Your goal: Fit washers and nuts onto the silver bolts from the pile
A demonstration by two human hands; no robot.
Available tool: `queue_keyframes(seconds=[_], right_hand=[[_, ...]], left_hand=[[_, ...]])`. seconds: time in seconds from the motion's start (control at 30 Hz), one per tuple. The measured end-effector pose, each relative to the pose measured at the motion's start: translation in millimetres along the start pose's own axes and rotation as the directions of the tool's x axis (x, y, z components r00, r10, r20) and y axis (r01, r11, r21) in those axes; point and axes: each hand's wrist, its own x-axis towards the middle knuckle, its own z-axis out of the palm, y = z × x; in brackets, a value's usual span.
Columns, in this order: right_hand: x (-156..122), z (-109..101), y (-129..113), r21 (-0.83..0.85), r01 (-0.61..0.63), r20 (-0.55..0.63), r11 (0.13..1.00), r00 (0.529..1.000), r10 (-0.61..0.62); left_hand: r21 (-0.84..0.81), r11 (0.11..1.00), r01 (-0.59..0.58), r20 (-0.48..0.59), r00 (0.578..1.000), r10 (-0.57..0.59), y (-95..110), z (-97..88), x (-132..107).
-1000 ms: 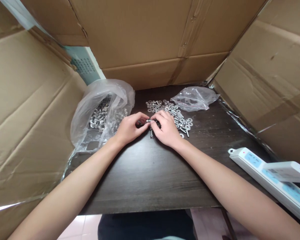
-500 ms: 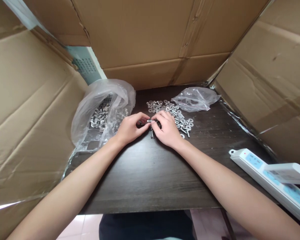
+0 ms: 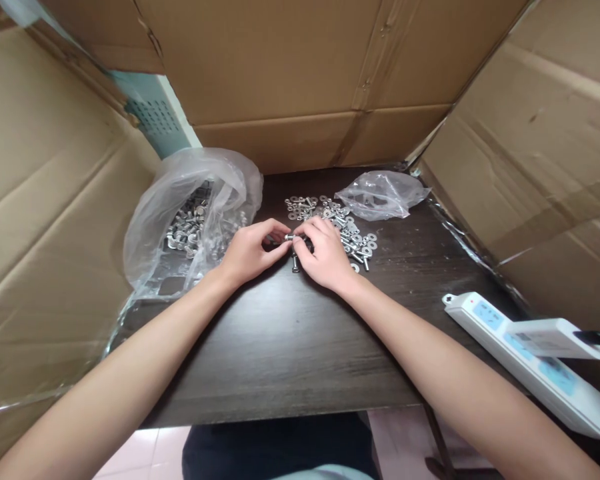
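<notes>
My left hand (image 3: 254, 248) and my right hand (image 3: 325, 250) meet over the dark table, fingertips nearly touching. Between them is a small metal bolt (image 3: 289, 237), pinched by the thumb and fingers of both hands; its ends are partly covered by my fingertips. Another bolt (image 3: 295, 264) lies on the table just below my right fingers. Behind and to the right of my right hand spreads a loose pile of bolts, nuts and flat washers (image 3: 353, 235), partly hidden by that hand.
A clear plastic bag (image 3: 145, 240) of bolts lies open at left. A flatter plastic bag (image 3: 390, 193) rests behind the pile. At right is a white power strip (image 3: 530, 373) with a plugged-in adapter (image 3: 550, 333). Cardboard walls (image 3: 280, 67) enclose the table (image 3: 280, 360).
The whole view has shifted a little, so things appear slightly further left. Both hands keep the bolt pinched between them in about the same place over the table.
</notes>
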Motion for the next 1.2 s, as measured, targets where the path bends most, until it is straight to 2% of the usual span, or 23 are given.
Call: queue_keyframes(seconds=[1.2], right_hand=[[-0.5, 0.3, 0.8, 0.011, 0.021, -0.019, 1.000, 1.000, -0.021]], left_hand=[[-0.012, 1.000, 0.015, -0.003, 1.000, -0.015, 0.5, 0.0, -0.4]])
